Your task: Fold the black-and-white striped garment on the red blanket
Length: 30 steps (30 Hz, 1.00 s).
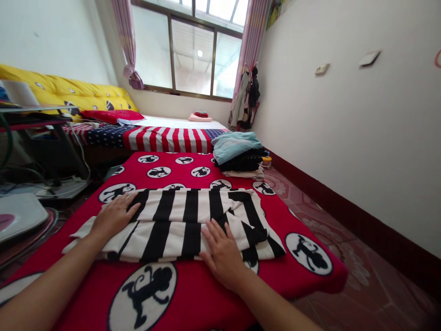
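Striped shirt (193,223) lies folded flat on the red blanket (193,294), near its front edge. Left hand (115,215) is flat and open on the left end, right hand (222,253) flat and open on the near hem. Neither grip has hold of anything; both just press. Fabric looks light, soft and floppy, likely to slide and unfold. Best taken by the folded edges, both hands.

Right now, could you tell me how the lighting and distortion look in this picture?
Head view: the window is blown out by daylight; wide-angle distortion bends the walls and stretches the forearms; both hands, left and right, and the striped garment are sharp and evenly lit.
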Available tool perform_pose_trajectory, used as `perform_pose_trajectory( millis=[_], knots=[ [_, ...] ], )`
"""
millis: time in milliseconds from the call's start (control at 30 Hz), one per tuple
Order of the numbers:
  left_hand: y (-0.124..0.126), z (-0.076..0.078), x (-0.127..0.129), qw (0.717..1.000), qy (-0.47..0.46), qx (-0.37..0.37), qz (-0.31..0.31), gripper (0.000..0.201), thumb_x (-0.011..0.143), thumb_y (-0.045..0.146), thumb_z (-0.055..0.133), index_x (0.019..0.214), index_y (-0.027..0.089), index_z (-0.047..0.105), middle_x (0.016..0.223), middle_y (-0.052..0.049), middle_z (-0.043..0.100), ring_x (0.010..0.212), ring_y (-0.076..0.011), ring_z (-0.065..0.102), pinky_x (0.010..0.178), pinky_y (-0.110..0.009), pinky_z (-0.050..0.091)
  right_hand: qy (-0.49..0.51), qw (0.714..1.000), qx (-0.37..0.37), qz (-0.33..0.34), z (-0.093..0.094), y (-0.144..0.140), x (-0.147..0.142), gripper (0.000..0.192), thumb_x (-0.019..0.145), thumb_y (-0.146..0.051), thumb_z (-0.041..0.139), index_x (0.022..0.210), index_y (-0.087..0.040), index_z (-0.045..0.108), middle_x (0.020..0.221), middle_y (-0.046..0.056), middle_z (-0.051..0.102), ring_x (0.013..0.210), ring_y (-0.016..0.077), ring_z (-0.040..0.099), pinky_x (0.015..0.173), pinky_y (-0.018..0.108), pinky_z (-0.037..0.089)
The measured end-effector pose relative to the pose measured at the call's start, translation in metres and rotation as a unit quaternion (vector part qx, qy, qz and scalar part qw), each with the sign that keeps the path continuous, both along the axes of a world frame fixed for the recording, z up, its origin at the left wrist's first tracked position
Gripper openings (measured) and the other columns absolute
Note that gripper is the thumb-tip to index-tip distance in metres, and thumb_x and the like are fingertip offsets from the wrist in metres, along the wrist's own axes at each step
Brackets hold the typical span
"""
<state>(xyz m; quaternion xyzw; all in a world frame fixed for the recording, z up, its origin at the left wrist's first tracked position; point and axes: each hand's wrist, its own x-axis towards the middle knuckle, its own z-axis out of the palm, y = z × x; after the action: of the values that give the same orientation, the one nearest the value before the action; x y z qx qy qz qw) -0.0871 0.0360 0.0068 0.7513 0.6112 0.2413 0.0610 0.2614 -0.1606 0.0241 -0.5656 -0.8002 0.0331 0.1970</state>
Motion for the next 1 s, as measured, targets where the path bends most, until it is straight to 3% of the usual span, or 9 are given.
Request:
perform_pose_trajectory(
  millis=[133, 300, 400, 500, 567, 633, 800, 867, 1000],
  knots=[
    [-0.015, 0.012, 0.001, 0.999, -0.032, 0.036, 0.011, 0.044, 0.083, 0.041, 0.044, 0.116, 0.019, 0.061, 0.136, -0.011, 0.056, 0.132, -0.0308, 0.044, 0.111, -0.043, 0.032, 0.032, 0.999, -0.011, 0.018, -0.002, -0.003, -0.003, 0.057, 0.091, -0.048, 0.048, 0.142, -0.023, 0.042, 0.154, 0.005, 0.033, 0.143, 0.0225, 0.026, 0.118, 0.046, 0.017],
    [-0.079, 0.034, 0.010, 0.977, -0.173, 0.087, 0.086, 0.037, 0.083, 0.049, 0.045, 0.092, 0.022, 0.069, 0.102, -0.006, 0.073, 0.104, -0.0267, 0.065, 0.096, -0.035, 0.047, 0.030, 0.999, 0.001, 0.021, -0.002, 0.000, 0.001, 0.051, 0.091, -0.039, 0.051, 0.139, -0.023, 0.047, 0.151, 0.004, 0.038, 0.141, 0.0217, 0.030, 0.117, 0.046, 0.021],
    [-0.120, 0.037, 0.007, 0.955, -0.267, 0.019, 0.125, 0.043, 0.081, 0.056, 0.048, 0.078, 0.019, 0.069, 0.069, -0.004, 0.071, 0.069, -0.0229, 0.069, 0.069, -0.031, 0.055, 0.015, 1.000, 0.020, 0.018, -0.008, 0.002, 0.001, 0.049, 0.091, -0.037, 0.049, 0.138, -0.023, 0.048, 0.150, 0.005, 0.040, 0.140, 0.0223, 0.032, 0.116, 0.047, 0.024],
    [-0.150, 0.036, -0.005, 0.930, -0.325, -0.098, 0.141, 0.040, 0.073, 0.055, 0.061, 0.066, 0.016, 0.067, 0.056, -0.004, 0.066, 0.050, -0.0196, 0.064, 0.049, -0.027, 0.051, 0.007, 0.999, 0.041, 0.017, -0.015, 0.006, 0.001, 0.048, 0.092, -0.039, 0.047, 0.137, -0.023, 0.049, 0.148, 0.005, 0.042, 0.139, 0.0229, 0.035, 0.115, 0.047, 0.027],
    [-0.164, 0.038, -0.013, 0.896, -0.370, -0.171, 0.175, 0.028, 0.067, 0.042, 0.074, 0.066, 0.015, 0.066, 0.053, -0.005, 0.066, 0.047, -0.0182, 0.063, 0.043, -0.024, 0.048, 0.001, 0.998, 0.053, 0.016, -0.018, 0.007, 0.001, 0.048, 0.092, -0.040, 0.046, 0.137, -0.024, 0.050, 0.147, 0.005, 0.044, 0.138, 0.0232, 0.037, 0.114, 0.047, 0.028],
    [-0.174, 0.043, -0.017, 0.836, -0.464, -0.201, 0.213, 0.020, 0.065, 0.024, 0.078, 0.078, 0.013, 0.067, 0.060, -0.006, 0.068, 0.052, -0.0184, 0.066, 0.048, -0.024, 0.052, -0.002, 0.998, 0.063, 0.013, -0.021, 0.009, 0.001, 0.047, 0.092, -0.041, 0.046, 0.136, -0.025, 0.051, 0.147, 0.005, 0.045, 0.137, 0.0235, 0.038, 0.113, 0.048, 0.029],
    [-0.186, 0.050, -0.011, 0.664, -0.700, -0.160, 0.208, 0.025, 0.082, 0.008, 0.058, 0.107, 0.012, 0.058, 0.094, -0.015, 0.072, 0.087, -0.0234, 0.072, 0.076, -0.034, 0.060, 0.009, 0.996, 0.087, 0.007, -0.027, 0.010, 0.002, 0.046, 0.090, -0.040, 0.046, 0.133, -0.025, 0.053, 0.143, 0.005, 0.049, 0.135, 0.0250, 0.041, 0.111, 0.049, 0.032],
    [-0.185, 0.045, -0.008, 0.637, -0.733, -0.113, 0.210, 0.034, 0.083, 0.005, 0.052, 0.116, 0.013, 0.053, 0.099, -0.015, 0.071, 0.091, -0.0226, 0.072, 0.081, -0.035, 0.059, 0.030, 0.995, 0.099, 0.004, -0.027, 0.012, -0.002, 0.041, 0.089, -0.036, 0.046, 0.126, -0.024, 0.058, 0.140, 0.007, 0.052, 0.132, 0.0265, 0.045, 0.110, 0.051, 0.033],
    [-0.176, 0.028, -0.010, 0.623, -0.755, -0.030, 0.204, 0.046, 0.082, 0.003, 0.053, 0.126, 0.017, 0.046, 0.098, -0.010, 0.071, 0.092, -0.0181, 0.071, 0.092, -0.035, 0.055, 0.096, 0.991, 0.087, 0.044, -0.011, 0.024, -0.029, 0.034, 0.089, -0.031, 0.046, 0.117, -0.022, 0.062, 0.135, 0.010, 0.056, 0.125, 0.0263, 0.051, 0.108, 0.048, 0.037]
  ],
)
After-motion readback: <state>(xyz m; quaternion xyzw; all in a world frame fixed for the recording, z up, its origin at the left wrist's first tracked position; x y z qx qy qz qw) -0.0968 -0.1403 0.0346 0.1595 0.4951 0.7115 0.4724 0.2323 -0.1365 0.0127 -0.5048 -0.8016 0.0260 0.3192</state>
